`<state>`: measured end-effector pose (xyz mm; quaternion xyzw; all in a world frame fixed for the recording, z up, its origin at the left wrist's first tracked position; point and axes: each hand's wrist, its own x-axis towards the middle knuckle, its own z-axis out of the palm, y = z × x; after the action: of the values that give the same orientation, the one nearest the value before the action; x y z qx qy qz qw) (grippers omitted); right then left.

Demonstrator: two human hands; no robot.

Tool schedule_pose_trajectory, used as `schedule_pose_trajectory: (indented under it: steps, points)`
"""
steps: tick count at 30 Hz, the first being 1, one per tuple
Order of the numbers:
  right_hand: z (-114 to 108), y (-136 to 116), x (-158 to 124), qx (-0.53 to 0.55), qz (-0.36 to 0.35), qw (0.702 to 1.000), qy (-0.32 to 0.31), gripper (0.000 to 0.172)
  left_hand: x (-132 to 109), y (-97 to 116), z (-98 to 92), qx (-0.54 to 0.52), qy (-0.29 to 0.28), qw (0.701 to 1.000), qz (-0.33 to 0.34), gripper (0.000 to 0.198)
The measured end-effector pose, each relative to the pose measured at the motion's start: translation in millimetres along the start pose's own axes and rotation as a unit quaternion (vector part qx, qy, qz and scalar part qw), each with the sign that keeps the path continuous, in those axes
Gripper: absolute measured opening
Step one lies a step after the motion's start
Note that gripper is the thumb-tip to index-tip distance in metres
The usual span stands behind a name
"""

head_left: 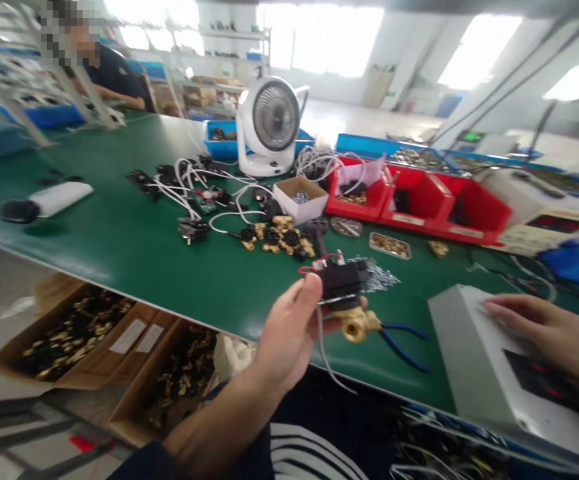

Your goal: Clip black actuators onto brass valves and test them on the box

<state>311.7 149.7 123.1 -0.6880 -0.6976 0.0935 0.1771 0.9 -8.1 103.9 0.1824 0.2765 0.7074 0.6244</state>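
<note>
My left hand (286, 337) is closed around a valve with a black housing (342, 280) and a brass body (353, 327), holding it up over the near edge of the bench. A red wire loops at the housing's top and a white cable hangs below it. Blue-handled pliers (404, 347) lie just behind the brass body. Over on the right, my right hand (552, 333) rests on a grey metal box (462, 340) with a dark display panel, fingers stretched out and nothing visible in them. Loose screws (382, 275) are scattered beyond the valve.
Brass valve parts (282, 235) and cabled black units (192, 229) lie mid-bench. Behind them stand a white fan (272, 120), a small carton (302, 200) and red bins (414, 203). Cardboard boxes (84, 373) of parts sit below the bench's left edge. A person (119, 80) is at the far left.
</note>
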Motion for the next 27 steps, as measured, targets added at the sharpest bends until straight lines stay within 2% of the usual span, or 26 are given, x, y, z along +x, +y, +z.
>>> schedule_pose_trajectory:
  steps: [2,4,8,22,27]
  points:
    - [-4,2,-5,0.036,0.07,0.996,-0.03,0.01,0,1,-2.0,0.014,0.007,1.0,0.017,0.059]
    - [-3,-3,-5,0.076,0.094,0.992,-0.031,0.008,-1,2,-2.9,0.032,0.016,0.999,0.026,0.057]
    - [0,-11,-6,0.079,0.074,0.994,-0.02,0.006,-3,3,-1.9,0.053,0.022,0.998,0.028,0.057]
    - [0,-4,-10,0.105,0.078,0.991,-0.021,0.012,-7,2,2.4,0.073,0.023,0.997,0.02,0.061]
    - [-15,18,-13,0.14,0.084,0.985,0.049,0.02,-5,3,-1.2,0.065,0.033,0.997,0.015,0.059]
